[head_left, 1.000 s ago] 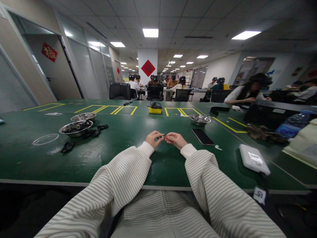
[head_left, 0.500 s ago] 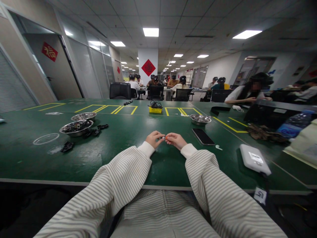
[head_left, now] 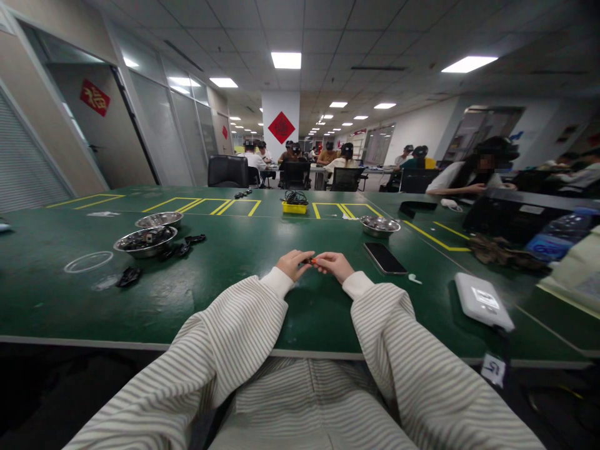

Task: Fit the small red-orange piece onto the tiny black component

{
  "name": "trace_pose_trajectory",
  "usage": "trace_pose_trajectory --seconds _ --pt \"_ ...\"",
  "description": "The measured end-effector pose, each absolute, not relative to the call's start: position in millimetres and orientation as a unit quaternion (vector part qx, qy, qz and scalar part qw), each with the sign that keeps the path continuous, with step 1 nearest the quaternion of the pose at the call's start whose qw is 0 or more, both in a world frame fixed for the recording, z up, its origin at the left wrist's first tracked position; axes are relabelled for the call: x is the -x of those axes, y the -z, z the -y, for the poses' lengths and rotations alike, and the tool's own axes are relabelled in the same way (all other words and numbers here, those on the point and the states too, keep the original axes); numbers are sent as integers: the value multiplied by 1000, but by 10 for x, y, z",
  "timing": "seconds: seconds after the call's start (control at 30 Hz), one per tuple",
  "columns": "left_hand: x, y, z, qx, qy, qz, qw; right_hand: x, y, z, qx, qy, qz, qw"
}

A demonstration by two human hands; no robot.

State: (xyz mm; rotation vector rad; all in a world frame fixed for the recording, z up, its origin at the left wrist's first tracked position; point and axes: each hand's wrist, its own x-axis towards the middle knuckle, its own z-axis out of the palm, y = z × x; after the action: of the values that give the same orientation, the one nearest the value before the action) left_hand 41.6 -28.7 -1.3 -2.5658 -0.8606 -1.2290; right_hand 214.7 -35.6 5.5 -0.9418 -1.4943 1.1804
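Both hands meet over the green table [head_left: 225, 250], straight in front of me. My left hand [head_left: 291, 263] is closed in a pinch on a small dark piece [head_left: 307, 260], largely covered by the fingers. From the other side my right hand [head_left: 335, 265] pinches a small orange piece [head_left: 314, 261]. The two pieces touch or nearly touch; their exact kind is too small to make out. To the right of my right hand lies a black smartphone [head_left: 385, 258], with a white earbud [head_left: 415, 279] near its lower corner.
At left stand two metal bowls, the nearer bowl [head_left: 122, 250] full of dark parts, with black pieces [head_left: 129, 276] and a clear ring [head_left: 88, 262] close by. Ahead is a yellow tray [head_left: 294, 209] of black cable; another metal bowl [head_left: 380, 231] and a white device [head_left: 482, 301] are at right.
The fingers of my left hand have shifted slightly over the dark piece, covering more of it. Both hands stay together in the same spot.
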Motion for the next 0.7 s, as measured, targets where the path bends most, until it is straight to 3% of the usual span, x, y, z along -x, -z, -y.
trace_pose_trajectory --seconds 0.53,0.7 --pt "-423 17 273 879 386 267 84 -2138 -97 421 411 -403 664 477" --pt "-253 -94 126 837 305 448 79 -2152 -74 389 426 -395 658 478"
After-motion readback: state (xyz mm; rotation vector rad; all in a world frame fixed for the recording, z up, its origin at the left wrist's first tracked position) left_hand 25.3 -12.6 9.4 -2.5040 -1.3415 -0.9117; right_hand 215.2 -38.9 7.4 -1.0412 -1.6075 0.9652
